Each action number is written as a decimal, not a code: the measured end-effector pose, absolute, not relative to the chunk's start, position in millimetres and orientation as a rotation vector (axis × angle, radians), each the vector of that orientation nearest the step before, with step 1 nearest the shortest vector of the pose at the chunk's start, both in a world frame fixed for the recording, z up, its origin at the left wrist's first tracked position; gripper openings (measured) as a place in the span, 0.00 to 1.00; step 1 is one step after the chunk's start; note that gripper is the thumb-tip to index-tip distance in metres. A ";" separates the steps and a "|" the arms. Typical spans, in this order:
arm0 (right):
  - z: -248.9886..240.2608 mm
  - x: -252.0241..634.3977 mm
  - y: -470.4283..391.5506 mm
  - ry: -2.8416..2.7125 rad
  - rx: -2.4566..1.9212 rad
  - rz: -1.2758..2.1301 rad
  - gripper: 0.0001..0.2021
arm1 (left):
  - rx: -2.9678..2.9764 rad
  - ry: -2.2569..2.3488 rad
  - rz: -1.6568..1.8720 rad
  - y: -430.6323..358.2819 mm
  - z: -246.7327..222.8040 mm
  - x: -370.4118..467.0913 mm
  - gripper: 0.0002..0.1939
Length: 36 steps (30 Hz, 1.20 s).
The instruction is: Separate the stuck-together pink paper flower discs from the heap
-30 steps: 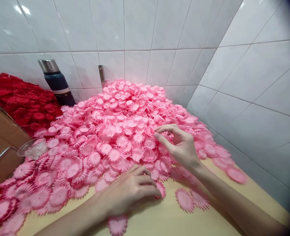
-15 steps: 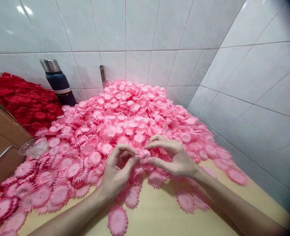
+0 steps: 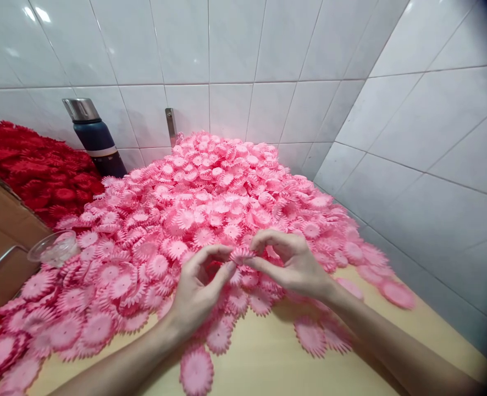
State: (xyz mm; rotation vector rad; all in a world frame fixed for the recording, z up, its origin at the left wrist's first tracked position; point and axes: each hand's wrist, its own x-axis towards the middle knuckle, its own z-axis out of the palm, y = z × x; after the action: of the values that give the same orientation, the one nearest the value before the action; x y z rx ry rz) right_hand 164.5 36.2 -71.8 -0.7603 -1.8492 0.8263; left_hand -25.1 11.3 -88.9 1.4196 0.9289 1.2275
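Between my two hands is a small pink fringed flower disc (image 3: 241,254), held by its edges. My left hand (image 3: 202,283) pinches its left side between thumb and forefinger. On the opposite side, the thumb and forefinger of my right hand (image 3: 291,261) close on its right edge. Right behind and below the hands spreads a large heap of similar pink flower discs (image 3: 210,181). A loose pink disc (image 3: 196,369) lies on the pale table (image 3: 264,352) in front of my left hand.
A dark blue bottle (image 3: 99,140) with a steel cap stands against the tiled wall (image 3: 231,49). Left of it rises a pile of red discs (image 3: 41,170). A cardboard box (image 3: 4,242) and a clear plastic cup (image 3: 56,250) sit at the left. More pink discs (image 3: 309,335) lie at right.
The held disc has tilted from facing me to nearly edge-on. My right thumb and forefinger have come closer together on its edge.
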 end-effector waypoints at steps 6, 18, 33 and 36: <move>-73.7 164.0 35.7 -1.864 -0.778 0.778 0.05 | 1.432 0.923 1.301 12.6 -88.0 -24.0 0.07; -82.4 158.8 31.7 -1.885 -0.811 0.660 0.06 | 1.457 1.025 1.348 11.5 -85.2 -23.8 0.02; -83.4 156.2 32.9 -1.838 -0.818 0.717 0.06 | 1.475 1.008 1.404 13.6 -92.0 -26.7 0.12; -82.6 155.2 30.6 -1.855 -0.817 0.768 0.07 | 1.501 1.034 1.335 12.2 -91.4 -26.7 0.16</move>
State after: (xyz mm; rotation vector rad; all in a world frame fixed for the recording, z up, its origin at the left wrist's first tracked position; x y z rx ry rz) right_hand 155.2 30.6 -82.6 -0.8168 -1.8546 0.7679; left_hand -26.7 12.2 -91.4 1.5012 1.0335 1.3347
